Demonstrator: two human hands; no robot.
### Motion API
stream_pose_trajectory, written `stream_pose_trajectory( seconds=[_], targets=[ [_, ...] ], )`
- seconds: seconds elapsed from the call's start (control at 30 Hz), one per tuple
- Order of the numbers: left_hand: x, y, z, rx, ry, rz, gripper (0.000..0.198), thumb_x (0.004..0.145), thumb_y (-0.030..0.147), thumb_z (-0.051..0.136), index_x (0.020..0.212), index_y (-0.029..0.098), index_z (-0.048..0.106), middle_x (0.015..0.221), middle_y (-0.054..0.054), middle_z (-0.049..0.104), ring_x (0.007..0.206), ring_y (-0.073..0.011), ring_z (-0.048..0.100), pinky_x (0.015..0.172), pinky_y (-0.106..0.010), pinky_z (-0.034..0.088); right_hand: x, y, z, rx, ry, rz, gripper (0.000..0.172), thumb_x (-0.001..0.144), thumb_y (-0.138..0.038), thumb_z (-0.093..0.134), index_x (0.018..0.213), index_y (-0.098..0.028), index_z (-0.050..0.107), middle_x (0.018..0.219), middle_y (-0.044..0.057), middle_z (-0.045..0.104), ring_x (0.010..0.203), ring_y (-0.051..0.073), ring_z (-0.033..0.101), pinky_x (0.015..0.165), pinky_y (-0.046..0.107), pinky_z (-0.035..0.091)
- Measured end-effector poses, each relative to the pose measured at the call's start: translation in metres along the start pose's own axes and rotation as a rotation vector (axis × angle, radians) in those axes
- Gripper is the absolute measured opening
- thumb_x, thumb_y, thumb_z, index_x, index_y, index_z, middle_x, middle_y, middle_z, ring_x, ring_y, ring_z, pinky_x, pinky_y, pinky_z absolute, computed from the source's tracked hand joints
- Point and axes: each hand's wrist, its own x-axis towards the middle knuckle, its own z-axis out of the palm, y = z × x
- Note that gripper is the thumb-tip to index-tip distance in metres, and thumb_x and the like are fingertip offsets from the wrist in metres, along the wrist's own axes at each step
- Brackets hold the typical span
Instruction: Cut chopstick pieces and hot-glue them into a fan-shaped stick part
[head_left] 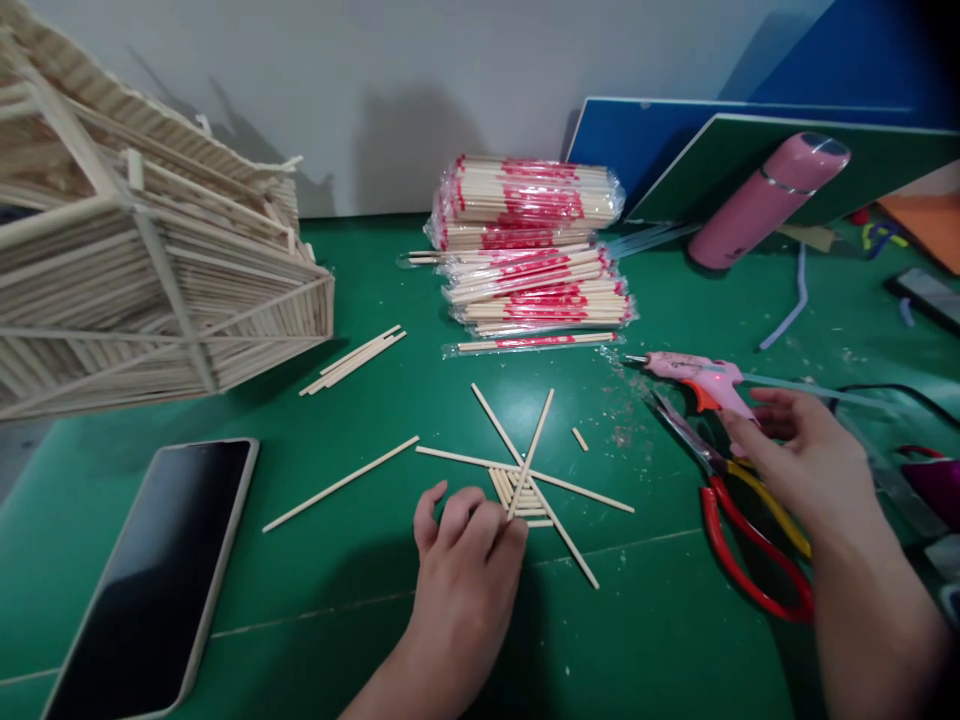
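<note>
Crossed wooden chopsticks (480, 460) form a star shape on the table, with short cut pieces (531, 506) laid in rows inside one angle. My left hand (469, 580) is closed at the near side of this shape, its fingertips pinching the lower end of one slanted chopstick (541, 422). My fingers partly hide that end. On the right, my right hand (810, 455) is at the handle of a pink hot glue gun (686, 368), thumb and fingers apart. Whether they touch the handle is unclear. Red-and-yellow-handled scissors (716, 480) lie beside it, under the wrist's left side.
Wrapped chopstick packs (532, 250) are stacked by the wall. A large stick-built model (165, 270) stands left, above a phone (157, 570). Loose chopsticks (352, 362), another single chopstick (341, 484) and a cut piece (580, 439) lie about. A pink flask (769, 205) leans against boards.
</note>
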Motion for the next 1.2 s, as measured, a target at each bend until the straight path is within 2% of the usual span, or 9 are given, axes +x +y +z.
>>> stream_pose_trajectory(
  seconds=[0.17, 0.3, 0.47, 0.53, 0.63, 0.73, 0.93, 1.1, 1.2],
  targets=[
    [-0.001, 0.000, -0.002, -0.007, 0.007, 0.004, 0.019, 0.082, 0.018, 0.045, 0.074, 0.025, 0.061, 0.067, 0.001, 0.059, 0.083, -0.0165, 0.049, 0.093, -0.043, 0.026, 0.003, -0.006, 0.000, -0.083, -0.172, 0.040, 0.038, 0.062, -0.042, 0.060, 0.091, -0.017, 0.061, 0.059, 0.003, 0.058, 0.046, 0.015, 0.049, 0.048, 0.029, 0.035],
    [0.000, 0.001, -0.004, -0.061, 0.043, -0.011, 0.017, 0.080, 0.015, 0.046, 0.075, 0.024, 0.060, 0.068, 0.002, 0.061, 0.083, -0.0154, 0.051, 0.093, -0.042, 0.026, 0.004, -0.005, -0.003, -0.058, -0.171, 0.091, 0.034, 0.065, -0.041, 0.057, 0.088, -0.016, 0.063, 0.047, 0.000, 0.050, 0.042, 0.015, 0.044, 0.046, 0.029, 0.032],
    [0.000, 0.001, -0.008, -0.015, 0.077, -0.065, 0.009, 0.075, 0.021, 0.053, 0.068, 0.020, 0.057, 0.069, 0.000, 0.061, 0.078, -0.0182, 0.051, 0.081, -0.039, 0.031, 0.000, -0.009, -0.014, 0.163, -0.096, 0.146, 0.034, 0.066, -0.036, 0.056, 0.094, -0.018, 0.057, 0.062, 0.002, 0.056, 0.049, 0.014, 0.051, 0.047, 0.027, 0.037],
    [0.000, 0.001, -0.010, 0.035, 0.044, -0.107, 0.009, 0.073, 0.024, 0.055, 0.066, 0.019, 0.057, 0.069, -0.002, 0.060, 0.078, -0.0206, 0.050, 0.077, -0.040, 0.031, -0.004, -0.017, -0.020, 0.279, -0.120, 0.146, 0.029, 0.068, -0.033, 0.056, 0.093, -0.019, 0.054, 0.067, 0.002, 0.057, 0.052, 0.013, 0.054, 0.049, 0.025, 0.039],
    [0.001, 0.004, -0.010, 0.070, -0.040, -0.167, 0.012, 0.073, 0.023, 0.052, 0.063, 0.019, 0.056, 0.068, -0.003, 0.058, 0.077, -0.0212, 0.049, 0.077, -0.042, 0.029, -0.016, -0.029, -0.027, 0.429, -0.152, 0.120, 0.016, 0.067, -0.028, 0.058, 0.080, -0.020, 0.053, 0.062, -0.001, 0.054, 0.052, 0.012, 0.052, 0.050, 0.024, 0.040],
    [0.003, 0.010, -0.008, 0.054, -0.072, -0.190, 0.016, 0.075, 0.019, 0.047, 0.062, 0.019, 0.056, 0.068, -0.002, 0.058, 0.076, -0.0201, 0.048, 0.076, -0.041, 0.029, -0.031, -0.038, -0.028, 0.538, -0.203, 0.098, 0.019, 0.066, -0.027, 0.060, 0.083, -0.021, 0.054, 0.060, -0.002, 0.054, 0.051, 0.012, 0.051, 0.050, 0.024, 0.040],
    [0.004, 0.019, 0.000, 0.075, -0.066, -0.155, 0.016, 0.076, 0.019, 0.046, 0.063, 0.018, 0.055, 0.069, -0.003, 0.058, 0.078, -0.0206, 0.047, 0.076, -0.041, 0.028, -0.053, -0.047, -0.025, 0.533, -0.379, 0.062, 0.029, 0.069, -0.036, 0.059, 0.093, -0.021, 0.051, 0.060, -0.002, 0.054, 0.051, 0.014, 0.051, 0.047, 0.024, 0.040],
    [0.002, 0.016, 0.000, 0.153, -0.014, -0.168, 0.018, 0.076, 0.020, 0.046, 0.059, 0.017, 0.052, 0.065, -0.003, 0.055, 0.074, -0.0199, 0.047, 0.073, -0.039, 0.029, -0.061, -0.045, -0.028, 0.578, -0.448, 0.062, 0.020, 0.074, -0.039, 0.053, 0.086, -0.022, 0.055, 0.067, -0.001, 0.057, 0.057, 0.013, 0.054, 0.050, 0.022, 0.043],
    [0.000, 0.014, 0.000, 0.186, -0.001, -0.182, 0.019, 0.076, 0.020, 0.046, 0.057, 0.017, 0.050, 0.062, -0.003, 0.053, 0.072, -0.0195, 0.046, 0.072, -0.038, 0.029, -0.066, -0.042, -0.030, 0.616, -0.485, 0.067, 0.024, 0.073, -0.041, 0.053, 0.089, -0.022, 0.055, 0.068, 0.001, 0.060, 0.058, 0.014, 0.056, 0.048, 0.022, 0.044]
  ],
)
